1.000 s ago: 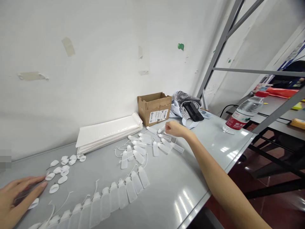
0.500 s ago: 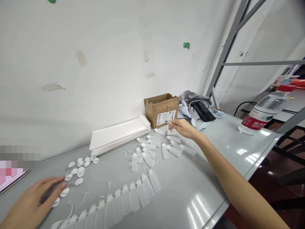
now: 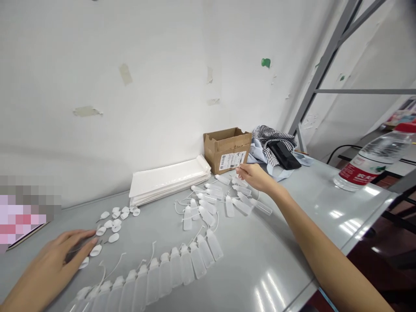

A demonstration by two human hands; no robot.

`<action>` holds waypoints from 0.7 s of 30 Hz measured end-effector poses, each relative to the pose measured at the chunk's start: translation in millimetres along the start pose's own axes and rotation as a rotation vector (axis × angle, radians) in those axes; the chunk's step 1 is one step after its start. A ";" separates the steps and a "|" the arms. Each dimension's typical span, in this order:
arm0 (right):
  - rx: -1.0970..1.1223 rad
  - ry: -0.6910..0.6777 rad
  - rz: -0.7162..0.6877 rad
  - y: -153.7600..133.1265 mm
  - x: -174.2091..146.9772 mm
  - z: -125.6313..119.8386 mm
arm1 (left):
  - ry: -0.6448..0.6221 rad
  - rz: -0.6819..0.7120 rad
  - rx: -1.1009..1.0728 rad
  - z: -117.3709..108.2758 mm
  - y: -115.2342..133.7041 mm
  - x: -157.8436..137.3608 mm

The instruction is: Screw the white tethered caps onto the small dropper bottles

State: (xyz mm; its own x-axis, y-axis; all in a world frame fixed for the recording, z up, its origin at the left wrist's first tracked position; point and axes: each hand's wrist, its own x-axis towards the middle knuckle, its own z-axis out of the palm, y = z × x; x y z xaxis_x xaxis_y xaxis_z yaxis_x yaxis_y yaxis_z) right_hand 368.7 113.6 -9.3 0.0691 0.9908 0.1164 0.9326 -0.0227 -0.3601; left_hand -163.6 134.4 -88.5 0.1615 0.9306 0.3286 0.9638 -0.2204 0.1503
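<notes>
On the left of the table, my left hand (image 3: 60, 264) rests with thumb and forefinger apart beside loose white caps (image 3: 101, 231). More caps lie scattered just beyond its fingertips. My right hand (image 3: 253, 175) reaches toward the back, its fingertips pinched together low in front of the cardboard box. What they hold, if anything, is too small to make out. Under and beside that hand lies a loose group of translucent squeeze bottles (image 3: 206, 215), some with thin straps. Nearer me, a curved row of similar bottles (image 3: 175, 266) lies side by side.
A stack of white padded mailers (image 3: 169, 175) lies against the wall, beside the open cardboard box (image 3: 227, 149). Behind my right hand are striped cloth (image 3: 276, 133) and a black pouch (image 3: 285, 155). A water bottle (image 3: 364, 167) stands by the right edge, near a metal frame (image 3: 331, 54).
The view has swung slightly left, so everything sits farther right in the picture. Both hands keep nearly the same places on the table.
</notes>
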 end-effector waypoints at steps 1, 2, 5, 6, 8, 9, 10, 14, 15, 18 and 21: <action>-0.016 -0.010 0.001 -0.4 -0.1 0.6 | -0.019 0.007 -0.025 -0.5 1.0 -0.5; -0.031 -0.018 0.002 -0.5 -0.1 1.2 | -0.038 0.011 -0.051 -0.9 1.9 -0.9; -0.070 -0.033 0.011 0.9 0.5 2.4 | -0.052 -0.002 -0.094 -1.5 3.7 -1.3; -0.079 -0.037 0.015 1.7 0.8 2.8 | -0.050 -0.005 -0.099 -1.5 3.9 -1.4; -0.091 -0.046 0.020 3.1 0.9 3.8 | -0.059 -0.011 -0.105 -2.0 4.4 -1.7; -0.096 -0.052 0.020 3.5 0.8 4.4 | -0.067 -0.013 -0.112 -2.9 5.0 -2.0; -0.099 -0.056 0.019 3.6 0.6 5.0 | -0.076 -0.015 -0.124 -4.3 6.2 -2.3; -0.111 -0.039 0.008 1.4 -0.7 6.6 | -0.132 -0.084 -0.208 -15.7 17.8 -3.2; -0.115 -0.024 0.001 0.5 -0.9 6.8 | -0.154 -0.113 -0.227 -19.4 22.0 -3.2; -0.117 0.035 -0.031 -2.7 -1.8 7.2 | -0.185 -0.154 -0.237 -29.6 35.3 -2.8; -0.096 0.082 -0.075 -9.0 -4.6 8.2 | -0.157 -0.101 -0.222 -35.3 45.8 -3.4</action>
State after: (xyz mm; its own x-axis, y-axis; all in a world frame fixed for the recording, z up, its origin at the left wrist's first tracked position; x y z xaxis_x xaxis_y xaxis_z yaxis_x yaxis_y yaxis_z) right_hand 357.1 110.3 -14.2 0.0231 0.9760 0.2167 0.9655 0.0344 -0.2580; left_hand -127.5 110.8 -49.8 0.1149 0.9811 0.1559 0.9093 -0.1670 0.3813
